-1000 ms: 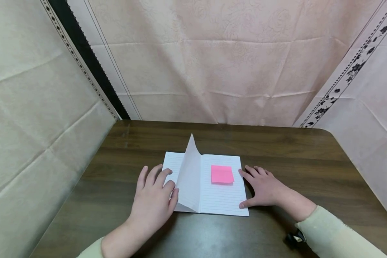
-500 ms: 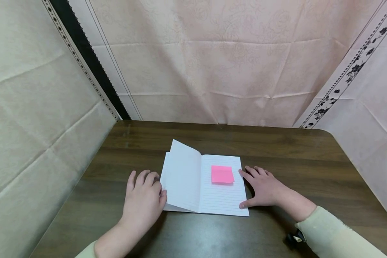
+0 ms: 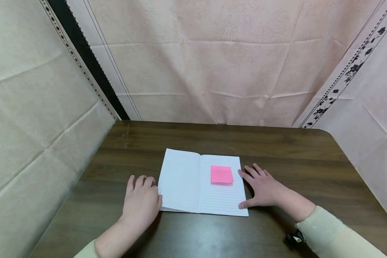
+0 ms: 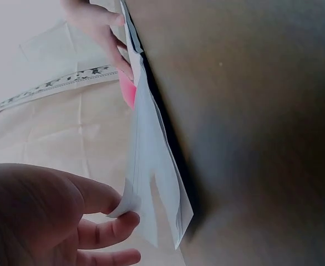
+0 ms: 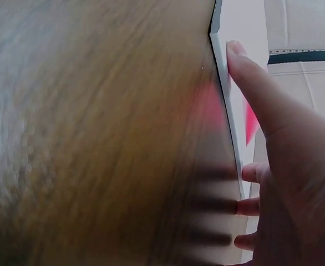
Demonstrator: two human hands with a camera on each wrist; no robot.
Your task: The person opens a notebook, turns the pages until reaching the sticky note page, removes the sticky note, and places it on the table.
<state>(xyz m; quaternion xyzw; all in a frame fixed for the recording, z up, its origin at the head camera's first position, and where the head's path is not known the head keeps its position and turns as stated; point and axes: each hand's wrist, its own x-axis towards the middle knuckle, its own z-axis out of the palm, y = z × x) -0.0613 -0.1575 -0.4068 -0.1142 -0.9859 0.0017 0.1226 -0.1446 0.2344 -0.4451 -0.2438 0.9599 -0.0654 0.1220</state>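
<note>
An open notebook [image 3: 180, 182] lies on the table, its right page lined and bearing a pink sticky note [image 3: 221, 175]. At the left side, my left hand [image 3: 141, 200] pinches the edge of a page between thumb and index finger; the left wrist view shows that page [image 4: 146, 160] raised a little off the sheets below, its edge bent at the fingertips. My right hand [image 3: 261, 188] rests at the notebook's right edge, thumb on the lower margin and index fingertip on the upper margin. In the right wrist view the thumb [image 5: 257, 83] lies straight along the page.
The dark wooden table [image 3: 200, 236] extends around the notebook on all sides. Pale cloth [image 3: 213, 71] hangs behind it and at both sides. A small black object [image 3: 295, 237] sits at the right sleeve's cuff.
My left hand has drawn left and down with the page, which has swung from nearly upright to almost flat over the left side. The right hand has hardly moved.
</note>
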